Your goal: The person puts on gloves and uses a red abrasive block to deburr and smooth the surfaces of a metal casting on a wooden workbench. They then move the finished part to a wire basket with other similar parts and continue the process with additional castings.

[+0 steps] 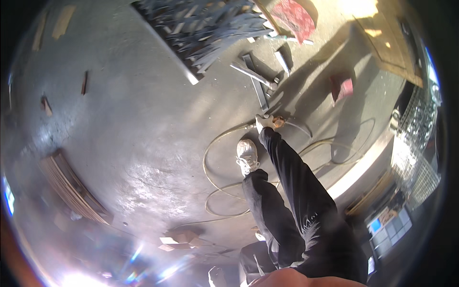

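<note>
My right hand (264, 122), in a pale glove at the end of a dark sleeve, reaches forward low over the concrete floor. It looks closed on a small hose-fed tool (278, 122) with an orange-brown part; the glove hides the grip. A yellowish hose (204, 160) leads from the hand and loops over the floor. Just beyond the hand lie dark and light metal bars (258, 88), crossed over each other. Below it is a white laced shoe (247, 155) under a dark trouser leg. My left hand is outside the view.
A heap of grey metal strips (205, 33) lies at the far side, beside red crumpled material (296, 19). A red scrap (341, 88) is to the right. Stacked boards (74, 189) lie at left, a cardboard piece (180, 240) nearer, and wire-mesh baskets (416, 158) at right.
</note>
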Motion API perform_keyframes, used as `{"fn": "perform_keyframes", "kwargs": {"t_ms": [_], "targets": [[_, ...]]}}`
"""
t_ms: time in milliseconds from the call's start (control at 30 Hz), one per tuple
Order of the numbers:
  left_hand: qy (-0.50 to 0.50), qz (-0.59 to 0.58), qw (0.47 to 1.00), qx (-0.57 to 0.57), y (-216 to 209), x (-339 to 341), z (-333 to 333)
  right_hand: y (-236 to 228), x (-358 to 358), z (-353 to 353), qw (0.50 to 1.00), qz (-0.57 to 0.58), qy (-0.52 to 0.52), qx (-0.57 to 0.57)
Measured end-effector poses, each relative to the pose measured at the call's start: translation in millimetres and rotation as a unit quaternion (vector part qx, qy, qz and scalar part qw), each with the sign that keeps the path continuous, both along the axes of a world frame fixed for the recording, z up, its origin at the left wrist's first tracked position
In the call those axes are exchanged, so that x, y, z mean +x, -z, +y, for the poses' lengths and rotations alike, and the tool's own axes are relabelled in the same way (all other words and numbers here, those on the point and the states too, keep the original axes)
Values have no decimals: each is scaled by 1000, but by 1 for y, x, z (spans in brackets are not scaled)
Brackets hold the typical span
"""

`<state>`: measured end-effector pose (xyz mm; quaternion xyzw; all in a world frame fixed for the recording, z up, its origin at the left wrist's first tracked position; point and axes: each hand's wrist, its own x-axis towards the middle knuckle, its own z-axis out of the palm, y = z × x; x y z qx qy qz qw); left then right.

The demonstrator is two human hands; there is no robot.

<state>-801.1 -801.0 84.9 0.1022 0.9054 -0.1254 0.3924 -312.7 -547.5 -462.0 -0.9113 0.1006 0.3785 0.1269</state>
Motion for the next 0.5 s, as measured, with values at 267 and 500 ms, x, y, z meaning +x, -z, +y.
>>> {"fn": "perform_keyframes", "kwargs": {"t_ms": [267, 500], "targets": [[154, -60, 986, -16, -1, -15, 147, -103, -4, 4, 938, -191, 262, 118], [252, -105, 962, 7, -46, -53, 267, -227, 8, -37, 811, -94, 536, 216]]}}
